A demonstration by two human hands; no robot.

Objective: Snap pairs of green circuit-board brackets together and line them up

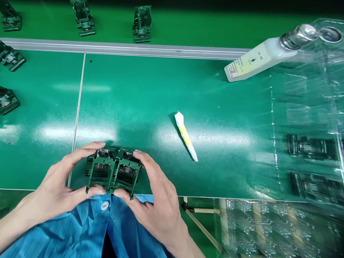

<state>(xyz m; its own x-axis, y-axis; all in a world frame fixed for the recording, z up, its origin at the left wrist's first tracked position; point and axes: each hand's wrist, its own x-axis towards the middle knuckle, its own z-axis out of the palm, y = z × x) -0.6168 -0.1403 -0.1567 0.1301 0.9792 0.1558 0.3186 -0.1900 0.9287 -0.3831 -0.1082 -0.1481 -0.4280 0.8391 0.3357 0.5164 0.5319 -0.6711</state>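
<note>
At the near edge of the green table (150,103), both my hands hold a pair of joined dark green circuit board parts (113,172). My left hand (61,183) grips the left part with thumb below and fingers over its top. My right hand (154,195) grips the right part the same way. The parts are lifted just above my blue striped smock (91,230).
A white and yellow swab (186,136) lies mid-table. A white bottle with a metal pump top (262,56) lies at the back right. Clear plastic trays (319,130) holding dark parts fill the right side. More green parts (0,98) sit at the left and on the far belt (142,23).
</note>
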